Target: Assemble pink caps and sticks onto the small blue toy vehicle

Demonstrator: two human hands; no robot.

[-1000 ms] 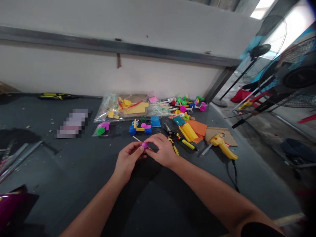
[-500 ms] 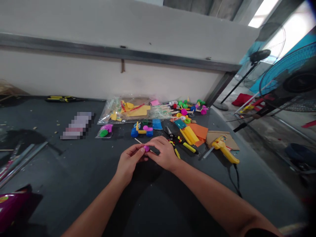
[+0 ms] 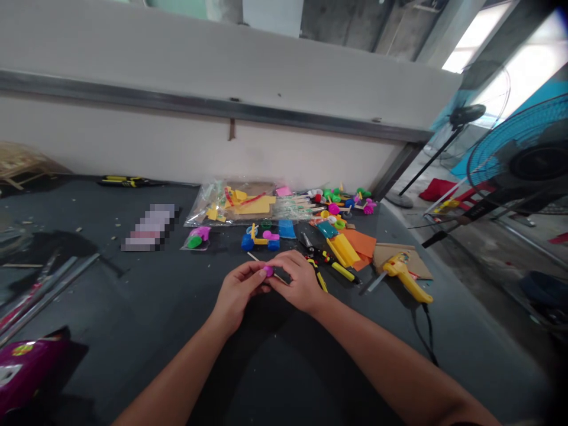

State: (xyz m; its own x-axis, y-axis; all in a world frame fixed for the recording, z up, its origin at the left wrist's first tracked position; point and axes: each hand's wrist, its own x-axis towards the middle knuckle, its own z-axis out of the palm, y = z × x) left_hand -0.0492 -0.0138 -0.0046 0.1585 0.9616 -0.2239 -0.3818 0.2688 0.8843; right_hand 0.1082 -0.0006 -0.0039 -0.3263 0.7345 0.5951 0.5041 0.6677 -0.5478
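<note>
My left hand [image 3: 239, 296] is closed, thumb and fingers pinching a small purple plastic cap [image 3: 268, 271] above the dark table. My right hand [image 3: 302, 283] meets it from the other side, its fingers closed around the cap's right edge and a thin wooden stick. One end of a thin stick [image 3: 252, 256] pokes out beyond the left fingers; its middle is hidden by the hands. Just past the hands sits a small assembly of blue wheels and yellow and pink parts [image 3: 260, 241]. Pliers with yellow-black handles [image 3: 318, 273] lie right beside my right hand.
A yellow glue gun [image 3: 408, 278] with a cord lies on cardboard at right. Behind are a clear bag [image 3: 231, 204] of yellow pieces, several coloured plastic parts [image 3: 339, 201] and orange sheets [image 3: 361, 242]. Metal rods [image 3: 53, 296] and a purple object [image 3: 26, 367] lie at left.
The camera view has tilted up and shifted left, so everything appears slightly lower and further right. Both hands stay together on the purple cap, with little change in grip.
</note>
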